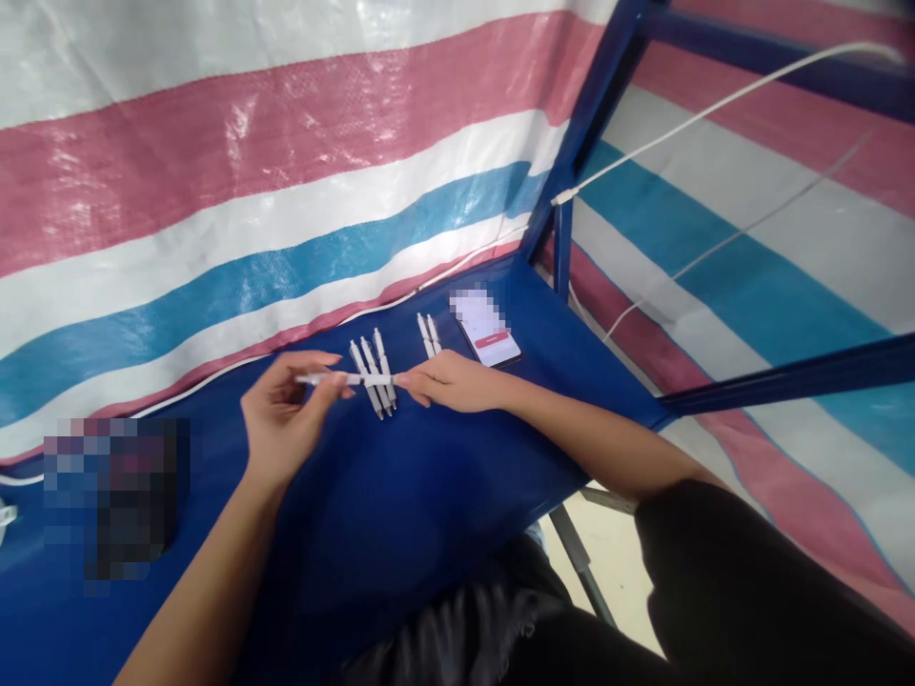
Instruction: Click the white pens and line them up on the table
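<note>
Blue counter (pixel 429 505), left hand (pixel 282 414) and right hand (pixel 452 381) over it, lit-up phone (pixel 486 329), three pens (pixel 369 357) in a row, two more pens (pixel 424 335), plus one white pen (pixel 378 379) between the hands, each grip pinching an end.

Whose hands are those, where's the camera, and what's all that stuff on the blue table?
They belong to a person, not a robot. The camera sits on their head, so it looks forward and down. The left hand and right hand hold a white pen between them. On the blue table lie three pens side by side, two pens by the right hand, and a phone with its screen lit. The dark thing at left is blurred, so I can't name it.
</note>
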Tool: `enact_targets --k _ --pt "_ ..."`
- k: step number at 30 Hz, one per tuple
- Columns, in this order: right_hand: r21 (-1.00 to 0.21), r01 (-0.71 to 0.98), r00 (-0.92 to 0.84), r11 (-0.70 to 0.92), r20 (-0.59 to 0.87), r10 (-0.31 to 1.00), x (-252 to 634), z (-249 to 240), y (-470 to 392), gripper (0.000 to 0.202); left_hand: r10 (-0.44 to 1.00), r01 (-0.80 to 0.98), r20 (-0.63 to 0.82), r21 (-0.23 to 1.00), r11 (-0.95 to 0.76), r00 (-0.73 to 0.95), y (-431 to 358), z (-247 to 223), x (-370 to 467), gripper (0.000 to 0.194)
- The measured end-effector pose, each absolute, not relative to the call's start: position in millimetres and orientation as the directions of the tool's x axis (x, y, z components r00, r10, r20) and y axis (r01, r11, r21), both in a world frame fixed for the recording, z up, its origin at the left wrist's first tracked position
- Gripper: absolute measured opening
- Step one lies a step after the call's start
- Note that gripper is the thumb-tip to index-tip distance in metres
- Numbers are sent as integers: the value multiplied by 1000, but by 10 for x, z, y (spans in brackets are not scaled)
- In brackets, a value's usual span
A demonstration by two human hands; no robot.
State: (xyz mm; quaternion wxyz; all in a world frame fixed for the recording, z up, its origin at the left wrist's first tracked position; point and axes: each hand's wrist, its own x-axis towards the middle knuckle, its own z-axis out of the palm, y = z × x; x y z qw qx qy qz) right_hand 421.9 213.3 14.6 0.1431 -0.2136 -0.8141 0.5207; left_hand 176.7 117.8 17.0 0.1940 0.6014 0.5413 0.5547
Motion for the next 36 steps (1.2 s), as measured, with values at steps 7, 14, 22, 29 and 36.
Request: enact_targets --k 7,14,22,29,36 --pt "-988 153 -759 12 -110 642 4122 94 2086 78 896 295 382 904 -310 -228 1812 103 2018 41" --pt "-928 289 -693 235 -33 721 4305 137 2359 77 957 63 134 990 -122 -259 2363 -205 2310 45" --pt "-853 345 -591 391 126 797 4474 123 2575 69 957 97 127 990 -104 -261 2422 -239 2270 36" --pt "-832 370 -606 412 120 786 4482 96 2594 66 977 162 90 985 -58 -195 2397 -228 2242 34" --pt "-810 380 -638 446 120 761 4466 41 2613 63 981 162 73 986 -44 -179 2410 -261 2276 35"
